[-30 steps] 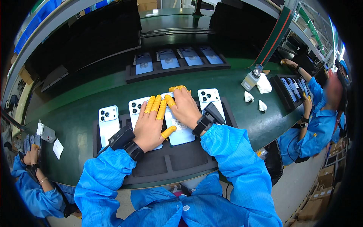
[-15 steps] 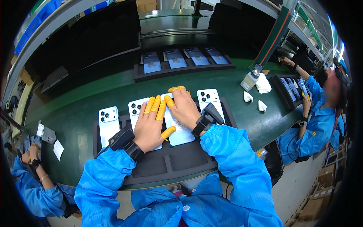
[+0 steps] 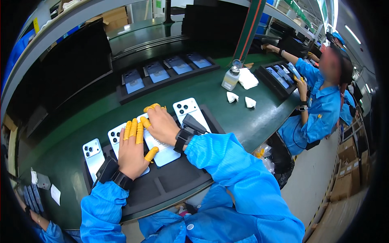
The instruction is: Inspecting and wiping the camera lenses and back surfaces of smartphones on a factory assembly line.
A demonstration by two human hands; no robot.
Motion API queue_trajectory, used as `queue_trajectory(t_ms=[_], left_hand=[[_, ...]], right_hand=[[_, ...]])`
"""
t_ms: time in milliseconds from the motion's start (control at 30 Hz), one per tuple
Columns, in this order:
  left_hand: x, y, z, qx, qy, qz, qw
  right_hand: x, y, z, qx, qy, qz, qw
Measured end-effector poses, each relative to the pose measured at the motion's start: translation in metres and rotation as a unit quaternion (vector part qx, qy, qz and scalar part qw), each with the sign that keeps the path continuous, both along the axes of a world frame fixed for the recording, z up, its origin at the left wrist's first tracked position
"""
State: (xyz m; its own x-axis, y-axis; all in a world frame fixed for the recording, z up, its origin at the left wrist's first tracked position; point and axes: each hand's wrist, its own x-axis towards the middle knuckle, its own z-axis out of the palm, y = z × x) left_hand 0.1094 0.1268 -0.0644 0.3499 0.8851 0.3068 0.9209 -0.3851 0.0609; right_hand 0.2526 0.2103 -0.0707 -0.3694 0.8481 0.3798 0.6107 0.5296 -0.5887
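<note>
Several light-blue smartphones stand in a row in a black foam tray (image 3: 172,189), camera sides up. My left hand (image 3: 133,157) lies over the second phone (image 3: 114,137) from the left, fingers stretched out and thumb reaching toward the third phone (image 3: 167,157). On that third phone, my right hand (image 3: 163,126) is closed about the upper end, its fingers bent over the top edge and hiding the cameras. Yellow finger cots cover fingertips on both hands. The leftmost phone (image 3: 94,156) and the rightmost phone (image 3: 187,107) are untouched; my right wrist device partly covers the latter.
Behind sits another foam tray (image 3: 121,94) of blue phones. A pump bottle (image 3: 231,79), white cloths (image 3: 248,78) and crumpled wipes (image 3: 250,102) lie to the right. A co-worker (image 3: 320,101) handles a phone at the far right; another person's sleeve (image 3: 54,234) shows lower left.
The view has swung to the right, so the bench and trays appear shifted left and tilted. Both hands keep nearly the same places on the phones.
</note>
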Motion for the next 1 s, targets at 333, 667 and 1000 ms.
queue_trajectory(t_ms=[333, 667, 1000], left_hand=[[0.0000, 0.0000, -0.0004, -0.002, 0.026, 0.013, 1.000], [-0.0010, 0.0003, -0.0014, 0.009, 0.022, 0.008, 1.000], [-0.0013, -0.0002, -0.0025, 0.024, 0.037, 0.005, 0.999]], right_hand=[[0.0004, -0.0010, -0.0002, 0.002, -0.001, -0.003, 1.000], [-0.0028, 0.0040, -0.0088, 0.017, 0.003, -0.009, 1.000], [-0.0019, 0.0019, -0.0071, 0.020, 0.015, -0.004, 1.000]])
